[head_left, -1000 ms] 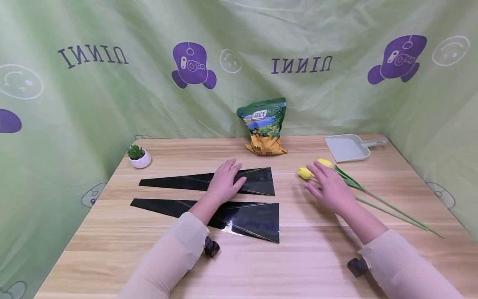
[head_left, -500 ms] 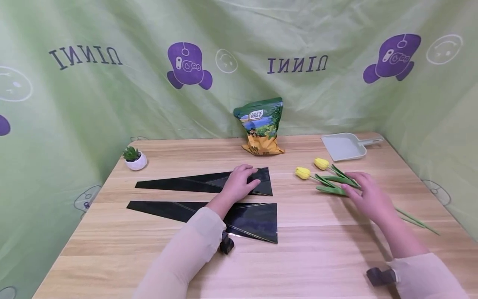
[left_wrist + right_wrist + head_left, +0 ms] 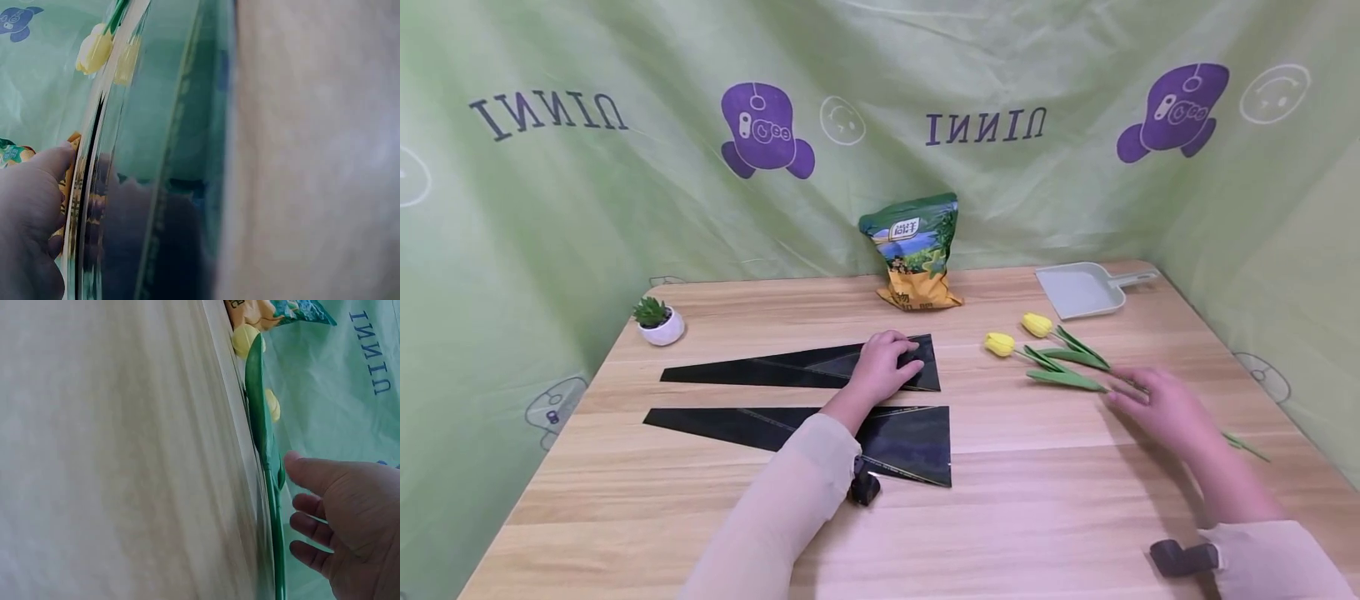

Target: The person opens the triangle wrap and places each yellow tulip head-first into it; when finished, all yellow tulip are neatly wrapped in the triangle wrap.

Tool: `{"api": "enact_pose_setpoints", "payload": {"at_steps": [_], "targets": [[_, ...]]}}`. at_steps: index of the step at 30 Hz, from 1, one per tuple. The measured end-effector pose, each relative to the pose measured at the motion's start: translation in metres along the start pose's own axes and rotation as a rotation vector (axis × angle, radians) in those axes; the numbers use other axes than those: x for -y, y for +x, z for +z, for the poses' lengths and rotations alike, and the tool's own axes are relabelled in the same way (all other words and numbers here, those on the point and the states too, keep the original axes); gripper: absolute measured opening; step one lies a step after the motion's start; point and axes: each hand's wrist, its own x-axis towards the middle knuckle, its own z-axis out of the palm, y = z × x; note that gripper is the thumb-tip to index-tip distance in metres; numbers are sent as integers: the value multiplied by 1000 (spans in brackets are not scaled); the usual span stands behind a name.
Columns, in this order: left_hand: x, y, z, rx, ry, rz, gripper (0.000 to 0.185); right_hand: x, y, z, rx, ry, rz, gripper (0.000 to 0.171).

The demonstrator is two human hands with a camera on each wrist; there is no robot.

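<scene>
Two long black triangular sheets lie on the wooden table point(image 3: 1037, 517). My left hand point(image 3: 889, 363) rests on the wide end of the upper sheet point(image 3: 775, 367), with fingers curled and pinching its edge; the left wrist view shows the thumb against the glossy sheet point(image 3: 169, 187). The lower sheet point(image 3: 910, 433) lies under my left forearm. Two yellow tulips point(image 3: 1000, 343) lie to the right, with green leaves point(image 3: 1063, 379) and long stems. My right hand point(image 3: 1157, 404) hovers over the stems with relaxed fingers. In the right wrist view it sits just beside the stem point(image 3: 262, 425), not gripping it.
A green and orange snack bag point(image 3: 912, 250) stands at the back centre. A pale dustpan point(image 3: 1078, 289) lies at the back right. A small potted succulent point(image 3: 657, 321) sits at the back left. Green printed cloth walls in the table on three sides.
My right hand slid from the tulip heads back along the stems toward me. My left hand shifted right to the upper sheet's wide end and curled its fingers.
</scene>
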Motion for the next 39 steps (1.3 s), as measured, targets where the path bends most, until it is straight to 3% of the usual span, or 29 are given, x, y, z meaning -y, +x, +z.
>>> {"api": "enact_pose_setpoints", "payload": {"at_steps": [17,28,39], "targets": [[13,-6,3,-45,55,-18,35,-13,3,5,28,-86,-50,31],[11,-9,5,-83,15,-19,28,-12,4,6,16,-131,-64,22],[6,-10,3,-99,122,18,24,0,4,1,-20,-92,-78,21]]}}
